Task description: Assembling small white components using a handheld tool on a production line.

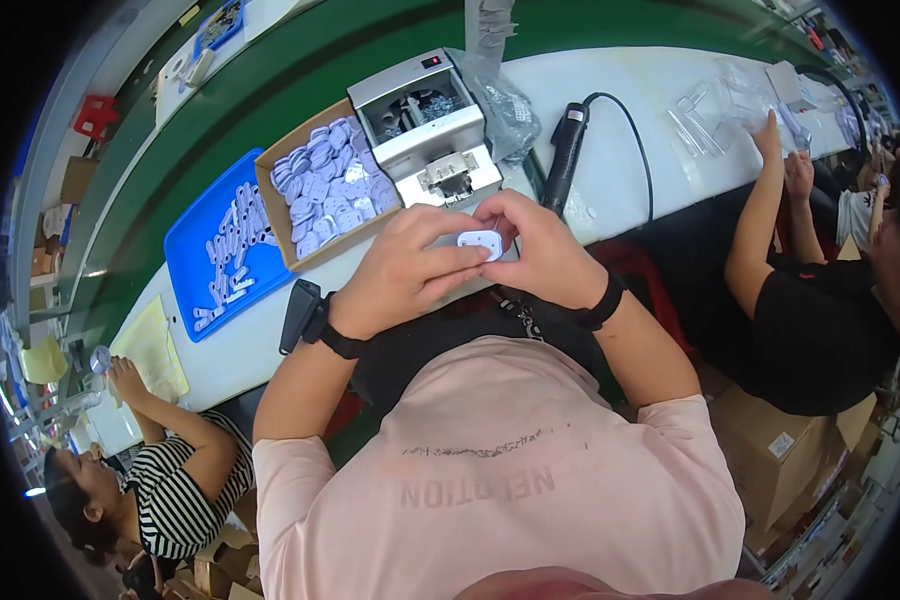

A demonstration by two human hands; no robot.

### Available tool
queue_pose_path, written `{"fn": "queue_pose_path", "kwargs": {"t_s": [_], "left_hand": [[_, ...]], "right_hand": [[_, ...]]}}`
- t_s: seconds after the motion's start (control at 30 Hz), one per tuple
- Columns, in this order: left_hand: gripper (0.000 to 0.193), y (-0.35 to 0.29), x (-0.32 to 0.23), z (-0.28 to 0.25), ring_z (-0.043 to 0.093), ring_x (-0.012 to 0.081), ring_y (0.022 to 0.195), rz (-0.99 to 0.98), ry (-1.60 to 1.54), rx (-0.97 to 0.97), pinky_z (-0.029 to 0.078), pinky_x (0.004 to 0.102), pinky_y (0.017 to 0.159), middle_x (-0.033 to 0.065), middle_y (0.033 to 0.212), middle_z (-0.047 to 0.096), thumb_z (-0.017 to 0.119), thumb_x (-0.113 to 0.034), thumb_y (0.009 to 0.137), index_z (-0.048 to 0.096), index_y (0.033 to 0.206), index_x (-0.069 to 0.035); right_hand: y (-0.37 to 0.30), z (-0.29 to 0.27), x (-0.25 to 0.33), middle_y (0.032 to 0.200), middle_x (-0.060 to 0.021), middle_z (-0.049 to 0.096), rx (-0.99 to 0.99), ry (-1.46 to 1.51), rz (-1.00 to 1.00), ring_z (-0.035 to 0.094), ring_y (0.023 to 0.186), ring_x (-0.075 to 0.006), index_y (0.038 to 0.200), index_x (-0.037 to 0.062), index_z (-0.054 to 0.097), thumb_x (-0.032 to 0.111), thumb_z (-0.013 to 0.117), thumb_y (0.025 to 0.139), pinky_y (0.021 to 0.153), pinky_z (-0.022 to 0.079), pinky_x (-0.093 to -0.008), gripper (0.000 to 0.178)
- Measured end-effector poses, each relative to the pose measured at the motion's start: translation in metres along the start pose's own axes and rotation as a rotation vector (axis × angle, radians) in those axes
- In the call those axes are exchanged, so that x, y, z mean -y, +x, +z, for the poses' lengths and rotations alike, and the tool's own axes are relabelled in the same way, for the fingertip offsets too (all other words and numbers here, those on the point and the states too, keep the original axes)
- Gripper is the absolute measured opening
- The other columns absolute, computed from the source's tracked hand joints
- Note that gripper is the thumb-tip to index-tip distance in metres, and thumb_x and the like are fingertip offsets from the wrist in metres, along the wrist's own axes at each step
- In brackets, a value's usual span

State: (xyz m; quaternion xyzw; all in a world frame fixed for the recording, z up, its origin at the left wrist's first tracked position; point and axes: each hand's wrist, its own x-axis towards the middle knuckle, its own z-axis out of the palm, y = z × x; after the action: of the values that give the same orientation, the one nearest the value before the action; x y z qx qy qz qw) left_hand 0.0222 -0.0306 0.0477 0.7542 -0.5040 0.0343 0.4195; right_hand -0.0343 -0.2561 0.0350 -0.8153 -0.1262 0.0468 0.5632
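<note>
A small white plastic casing piece (pixel 481 241) with rounded corners and small dark holes is held between my two hands, just in front of the screw feeder (pixel 430 140). My left hand (pixel 408 265) has its fingers closed against the piece's left side and lower edge. On the other side my right hand (pixel 542 252) pinches it with thumb and bent forefinger. Fingers cover part of its rim. Just beyond my right hand lies a black electric screwdriver (pixel 567 150) with a cable. The feeder is silver, with loose screws in its open top.
Left of the feeder stands a cardboard box (pixel 278 215) heaped with pale plastic casings. Beside it a blue tray (pixel 185 262) holds many small white parts. A clear plastic bag (pixel 505 105) leans behind the feeder. Co-workers sit left and right, one reaching toward clear plastic pieces (pixel 700 125).
</note>
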Motion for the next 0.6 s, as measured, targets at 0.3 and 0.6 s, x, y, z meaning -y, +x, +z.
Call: {"fn": "queue_pose_path", "kwargs": {"t_s": [0.3,0.6], "left_hand": [[0.029,-0.018,0.001,0.011,0.065,0.0311,0.097,-0.105,-0.006,-0.124,0.055,0.0399,0.081,0.0085,0.120,0.071,0.083,-0.005,0.082,0.077,0.109,-0.013],[0.029,-0.034,-0.012,0.007,0.065,0.0308,0.095,-0.143,0.025,-0.175,0.055,0.0394,0.081,0.0096,0.119,0.070,0.083,-0.003,0.082,0.076,0.110,-0.011]], "right_hand": [[0.003,-0.052,-0.022,0.098,-0.0101,0.071,-0.162,0.123,0.280,0.069,0.083,-0.0197,0.120,-0.0022,0.065,0.021,0.085,0.084,0.075,0.055,-0.0328,0.048],[0.037,-0.075,-0.104,0.088,-0.0101,0.072,-0.431,-0.270,0.650,0.071,0.089,-0.0172,0.111,-0.0080,0.066,0.023,0.083,0.089,0.078,0.056,-0.0298,0.041]]}}
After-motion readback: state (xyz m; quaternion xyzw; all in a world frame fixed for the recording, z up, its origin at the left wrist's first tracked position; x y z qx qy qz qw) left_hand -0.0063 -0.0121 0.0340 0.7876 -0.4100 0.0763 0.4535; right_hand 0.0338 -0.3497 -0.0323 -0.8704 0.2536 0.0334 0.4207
